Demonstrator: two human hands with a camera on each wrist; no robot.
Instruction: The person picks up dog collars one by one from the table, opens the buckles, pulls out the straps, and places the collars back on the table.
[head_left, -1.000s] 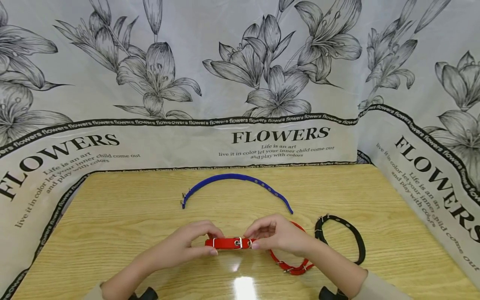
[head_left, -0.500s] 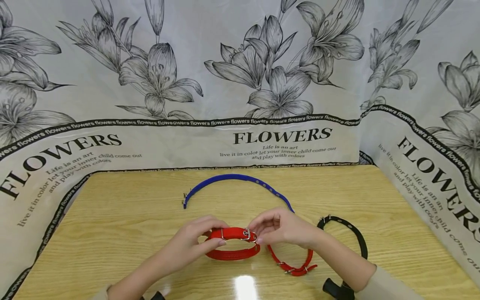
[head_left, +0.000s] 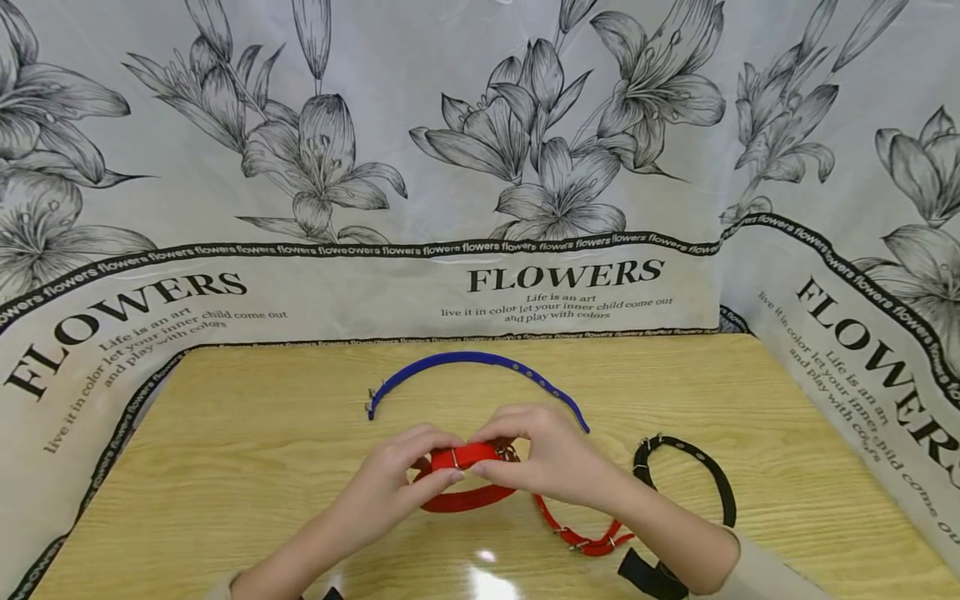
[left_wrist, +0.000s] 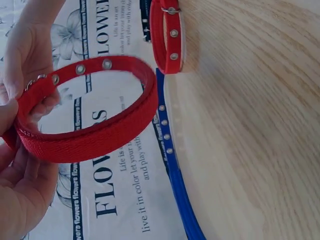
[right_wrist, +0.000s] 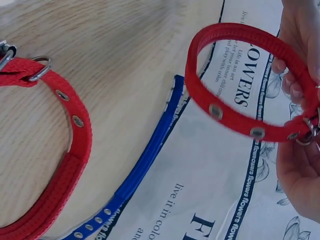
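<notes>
A red collar (head_left: 467, 502), buckled into a loop, is held above the table between both hands. My left hand (head_left: 401, 475) pinches its left part near the metal keeper, thumb in front and fingers behind. With thumb and fingers, my right hand (head_left: 543, 458) pinches the upper strap beside the buckle, partly covering it. Several metal eyelets line the loop (left_wrist: 87, 110) in the left wrist view. The right wrist view shows the same red collar (right_wrist: 235, 122) reaching out from the hands.
A second red collar (head_left: 588, 546) lies looped on the table under the right forearm. Right of it is a black looped collar (head_left: 723, 483). An unbuckled blue collar (head_left: 465, 358) curves across the wooden table (head_left: 247, 400) behind the hands. A flower-printed cloth (head_left: 360, 292) borders the table.
The red collar has tipped so its loop shows below the hands. My right hand has slid left along the strap, over the buckle, close to the left hand.
</notes>
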